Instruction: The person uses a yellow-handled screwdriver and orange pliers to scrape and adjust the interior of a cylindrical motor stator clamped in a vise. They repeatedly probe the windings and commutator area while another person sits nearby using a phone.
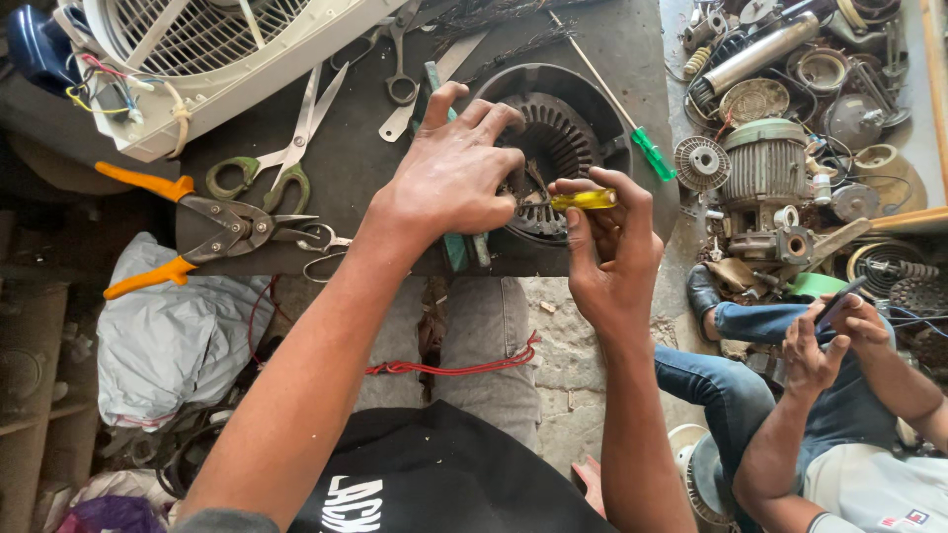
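1. Fingers of the right hand (607,247) are closed around the yellow handle of a small screwdriver (583,200), thumb on one side and fingertips on the other, so the tool lies nearly level with its shaft pointing left into the motor stator (553,148).
2. Judging by that pinch near the handle's end, the grip seems chosen for fine control of the tip rather than force.
3. Fingers of the left hand (449,178) are curled down over the near left rim of the stator, pressing on it; this looks like bracing, keeping the round part from turning or sliding while the tool works.
4. Just where the screwdriver's tip meets the windings is partly hidden by the left fingertips, so the exact contact cannot be made out.
5. Underneath, the stator sits in a dark round housing on the dark workbench (346,158), near its front edge, directly above the person's knees.
6. Farther out on the bench lie a green-handled screwdriver (647,148) to the right, scissors (286,158), orange-handled tin snips (188,227) and a white fan casing (197,59) to the left.
7. Off to the right, a heap of motor parts (780,128) covers the floor, and another person's hands (834,341) hold a phone, apart from the work.
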